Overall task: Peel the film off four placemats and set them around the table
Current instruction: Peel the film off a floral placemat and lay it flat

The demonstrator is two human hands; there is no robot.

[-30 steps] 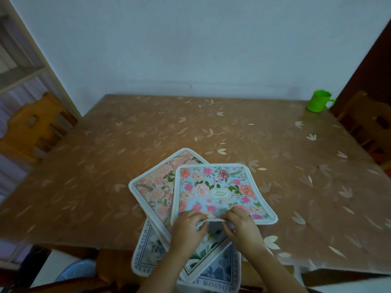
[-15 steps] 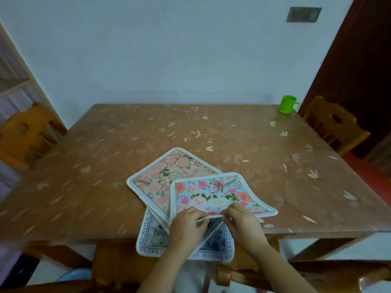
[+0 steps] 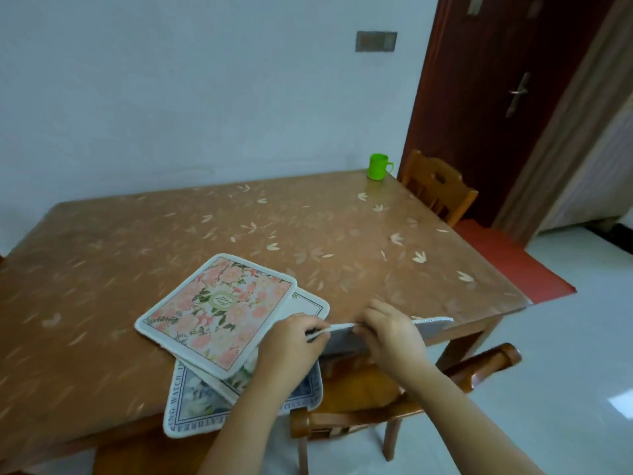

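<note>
The brown leaf-patterned table (image 3: 239,217) fills mid-frame. A green cup (image 3: 378,166) stands at its far corner, upper right. Lower centre, overlapping placemats (image 3: 219,310) lie fanned; the blue-bordered mat (image 3: 191,409) overhangs the near edge, seemingly lowest.

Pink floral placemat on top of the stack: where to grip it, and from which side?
Pink floral placemat: probably the near corner, pinched from the near table edge. It lies flat, but that corner sits raised on the lower mats, so fingers could slip under. Its left corner lies flush on the table.
</note>
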